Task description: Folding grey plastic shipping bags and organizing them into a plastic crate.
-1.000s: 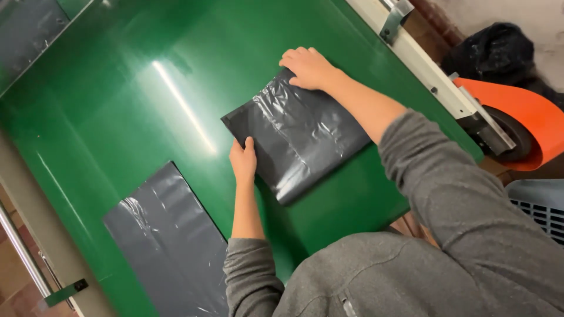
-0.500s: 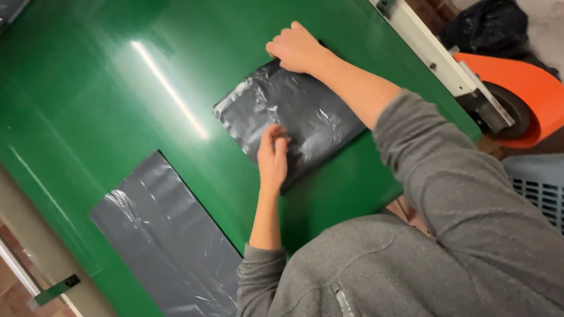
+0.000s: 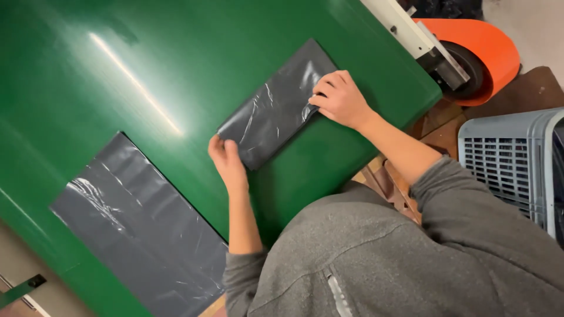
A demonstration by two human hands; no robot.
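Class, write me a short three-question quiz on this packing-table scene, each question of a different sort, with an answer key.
1. True or false: the folded dark grey plastic bag lies on the glossy green table surface.
2. Multiple choice: what lies flat near the table's lower left? A) a red cardboard box B) a flat unfolded dark grey plastic bag C) a steel tray
3. Fill in: the left hand touches one end of the folded bag, and the right hand presses the ____ end.

Key: 1 true; 2 B; 3 other (opposite).
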